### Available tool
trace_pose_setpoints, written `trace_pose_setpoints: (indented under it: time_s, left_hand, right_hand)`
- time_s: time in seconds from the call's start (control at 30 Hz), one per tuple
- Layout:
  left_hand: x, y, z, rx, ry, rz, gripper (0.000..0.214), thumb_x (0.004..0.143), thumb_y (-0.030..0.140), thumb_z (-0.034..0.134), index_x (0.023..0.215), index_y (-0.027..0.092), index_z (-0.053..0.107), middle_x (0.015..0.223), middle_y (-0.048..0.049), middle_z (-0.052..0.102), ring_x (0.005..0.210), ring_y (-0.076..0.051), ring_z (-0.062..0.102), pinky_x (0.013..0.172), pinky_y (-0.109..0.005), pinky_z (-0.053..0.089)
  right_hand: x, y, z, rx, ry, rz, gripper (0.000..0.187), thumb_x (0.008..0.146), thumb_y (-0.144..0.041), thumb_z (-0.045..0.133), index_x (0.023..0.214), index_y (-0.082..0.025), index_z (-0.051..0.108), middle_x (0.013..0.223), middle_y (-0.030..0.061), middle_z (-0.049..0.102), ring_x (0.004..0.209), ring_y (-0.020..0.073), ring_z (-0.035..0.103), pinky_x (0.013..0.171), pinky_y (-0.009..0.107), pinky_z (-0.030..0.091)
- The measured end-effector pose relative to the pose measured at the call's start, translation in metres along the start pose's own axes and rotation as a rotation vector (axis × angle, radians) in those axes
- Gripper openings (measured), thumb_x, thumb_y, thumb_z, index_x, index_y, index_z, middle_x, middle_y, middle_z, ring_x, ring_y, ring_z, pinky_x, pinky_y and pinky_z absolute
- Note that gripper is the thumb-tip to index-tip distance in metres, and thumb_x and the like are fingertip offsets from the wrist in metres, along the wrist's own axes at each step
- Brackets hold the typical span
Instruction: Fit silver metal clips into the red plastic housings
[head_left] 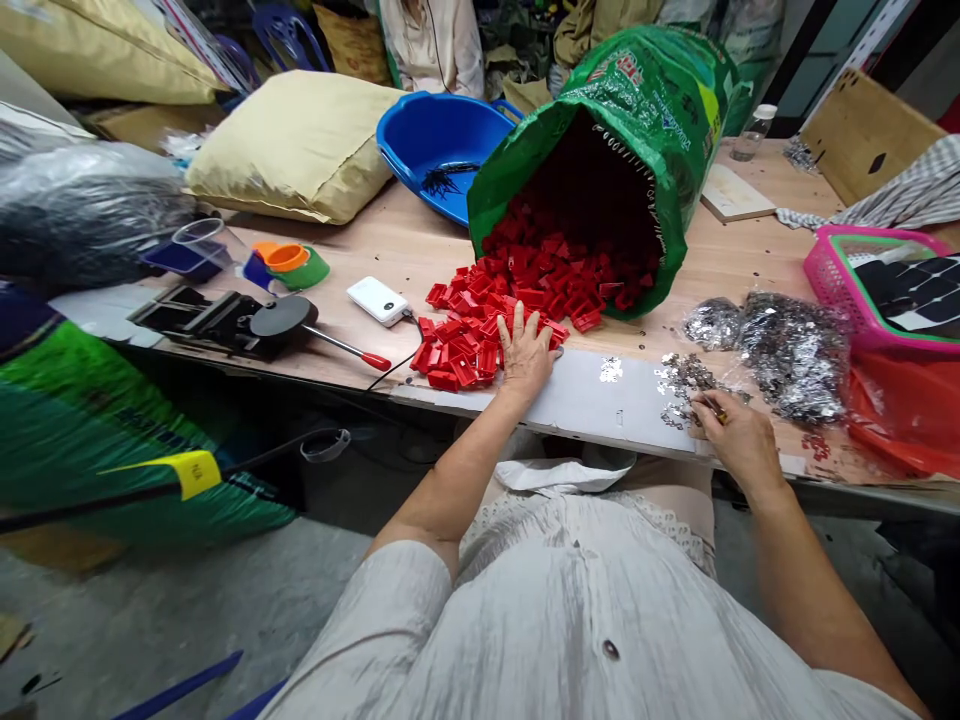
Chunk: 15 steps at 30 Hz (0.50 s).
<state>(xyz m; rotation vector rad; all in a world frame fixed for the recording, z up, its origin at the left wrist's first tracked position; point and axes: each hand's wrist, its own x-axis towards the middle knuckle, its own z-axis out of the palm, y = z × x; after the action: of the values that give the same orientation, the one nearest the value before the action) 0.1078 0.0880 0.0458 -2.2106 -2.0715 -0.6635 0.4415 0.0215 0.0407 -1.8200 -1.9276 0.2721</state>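
Note:
My left hand (525, 355) rests on the front edge of a pile of small red plastic parts (461, 345), fingers spread. The pile spills from a green woven sack (675, 120) lying on its side with its mouth towards me. My right hand (739, 440) is closed on a small yellow-and-dark tool (718, 411), its kind unclear. That hand is at a scatter of small metal pieces (682, 380) on a pale board (600, 405). Between my hands, a little group of shiny flat pieces (611, 369) lies on the same board.
Clear bags of metal pieces (795, 345) and a pink basket (832, 265) stand to the right. Leftward are a white power bank (377, 300) with a cable and a black lever device (217, 320). A blue basin (442, 125) sits behind; a person (435, 45) is beyond the table.

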Motion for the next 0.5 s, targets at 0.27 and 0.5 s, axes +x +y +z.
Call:
trace_pose_setpoints:
  time_s: [0.27, 0.5]
  left_hand:
    - [-0.026, 0.019, -0.017, -0.856, -0.056, -0.141, 0.032, 0.082, 0.038, 0.070, 0.105, 0.017, 0.064, 0.112, -0.0113, 0.067, 0.118, -0.029, 0.060, 0.104, -0.049, 0.045]
    - [-0.065, 0.042, -0.030, -1.862, -0.568, -0.581, 0.054, 0.086, 0.058, 0.059, 0.118, 0.015, 0.061, 0.088, -0.0079, 0.067, 0.071, -0.013, 0.066, 0.057, -0.020, 0.049]
  right_hand:
    - [-0.001, -0.007, 0.000, 0.099, 0.062, 0.032, 0.025, 0.089, -0.042, 0.055, 0.100, -0.023, 0.067, 0.090, 0.0064, 0.074, 0.079, 0.0233, 0.067, 0.068, 0.032, 0.047]
    - [-0.001, -0.039, 0.003, 0.309, 0.077, -0.012, 0.027, 0.087, -0.044, 0.059, 0.095, -0.021, 0.068, 0.085, 0.0044, 0.072, 0.069, 0.0183, 0.062, 0.069, 0.031, 0.049]
